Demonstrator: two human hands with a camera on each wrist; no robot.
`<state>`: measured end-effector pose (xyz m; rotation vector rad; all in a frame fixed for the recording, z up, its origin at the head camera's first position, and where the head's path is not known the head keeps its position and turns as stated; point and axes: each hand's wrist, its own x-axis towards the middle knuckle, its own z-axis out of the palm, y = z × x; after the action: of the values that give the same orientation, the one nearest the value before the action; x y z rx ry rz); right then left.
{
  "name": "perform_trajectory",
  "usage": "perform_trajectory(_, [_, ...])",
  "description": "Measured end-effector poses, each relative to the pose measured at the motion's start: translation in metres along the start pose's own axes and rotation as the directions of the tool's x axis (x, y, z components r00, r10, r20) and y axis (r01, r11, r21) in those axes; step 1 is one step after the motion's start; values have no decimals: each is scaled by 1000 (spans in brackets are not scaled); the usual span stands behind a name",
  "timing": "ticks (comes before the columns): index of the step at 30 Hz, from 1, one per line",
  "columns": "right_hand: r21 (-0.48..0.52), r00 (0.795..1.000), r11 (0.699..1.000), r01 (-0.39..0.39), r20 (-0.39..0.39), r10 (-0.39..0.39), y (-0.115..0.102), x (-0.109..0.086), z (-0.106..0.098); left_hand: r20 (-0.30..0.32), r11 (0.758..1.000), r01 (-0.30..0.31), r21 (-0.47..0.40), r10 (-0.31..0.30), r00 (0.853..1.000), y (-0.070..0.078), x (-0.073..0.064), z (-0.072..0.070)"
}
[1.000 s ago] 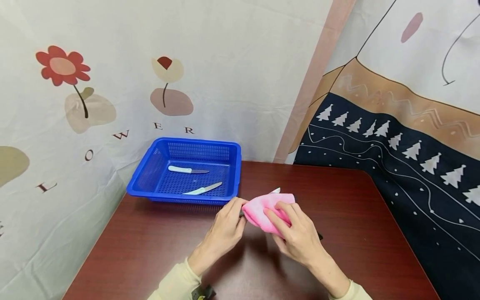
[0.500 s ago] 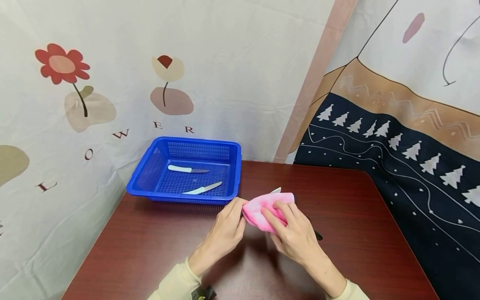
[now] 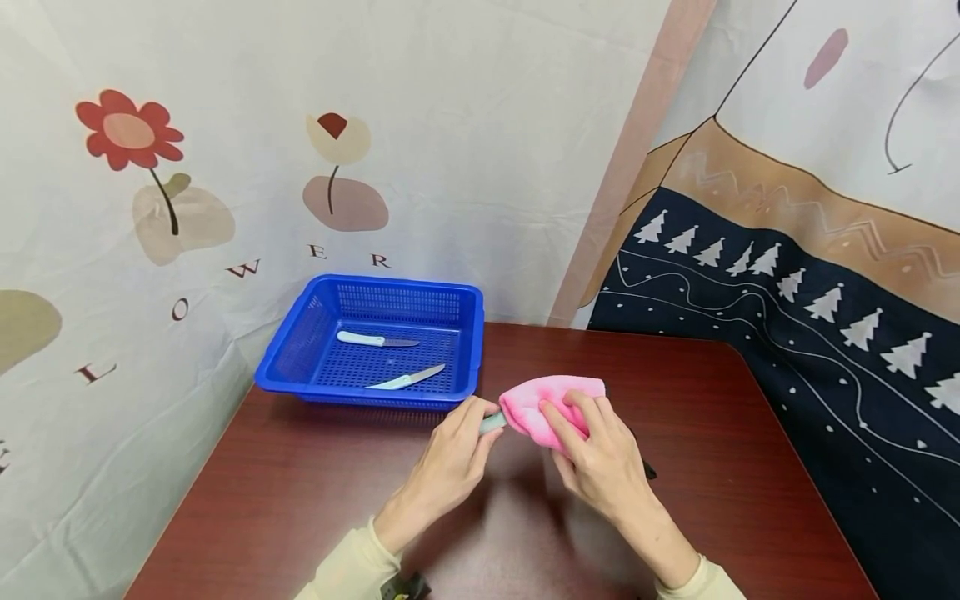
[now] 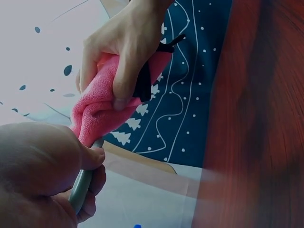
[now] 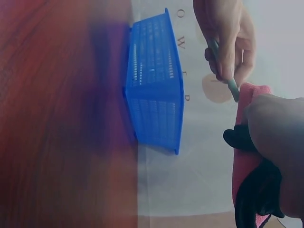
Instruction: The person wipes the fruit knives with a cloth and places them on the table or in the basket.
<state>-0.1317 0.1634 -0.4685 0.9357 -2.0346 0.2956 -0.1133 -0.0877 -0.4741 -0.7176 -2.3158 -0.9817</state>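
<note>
In the head view my left hand [image 3: 447, 450] grips the pale green handle [image 3: 492, 422] of a knife, in front of the basket. Its blade is hidden inside a folded pink cloth [image 3: 531, 412]. My right hand [image 3: 600, 454] pinches the cloth around the blade, thumb below and fingers on top. The left wrist view shows the handle [image 4: 81, 187] running through my left fist up to the cloth [image 4: 97, 107]. A black piece [image 5: 259, 190] lies against the cloth under my right hand; what it is cannot be told.
A blue plastic basket [image 3: 367, 392] stands at the back left of the brown table [image 3: 712, 433]. Two knives with pale handles lie in it, one towards the back [image 3: 362, 339] and one near the front [image 3: 393, 382]. Printed cloth hangs behind the table.
The cloth and right hand have shifted slightly up and to the right, away from the left hand. More of the green handle shows, and the blade tip that poked out above the cloth is hidden.
</note>
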Motion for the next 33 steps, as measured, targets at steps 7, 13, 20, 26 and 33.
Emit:
perform_trajectory(7, [-34,999,999,-42,19,42,12,-4,-5,16,1000,10,-12,-9,1000,1,1,-1])
perform_trajectory(13, [-36,996,996,-86,-3,86,24,-5,-9,30,1000,16,-15,-15,999,1,0,-2])
perform_trajectory(20, [-90,987,984,-153,32,156,41,-8,-18,50,999,27,-47,-25,998,1,0,-1])
perform_trajectory(26, [-133,976,968,-211,29,217,55,-11,-28,81,990,50,-130,-40,996,2,1,-4])
perform_trajectory(33, [-90,960,956,-279,-32,277,62,-13,-36,61,969,100,-224,-89,994,2,3,-7])
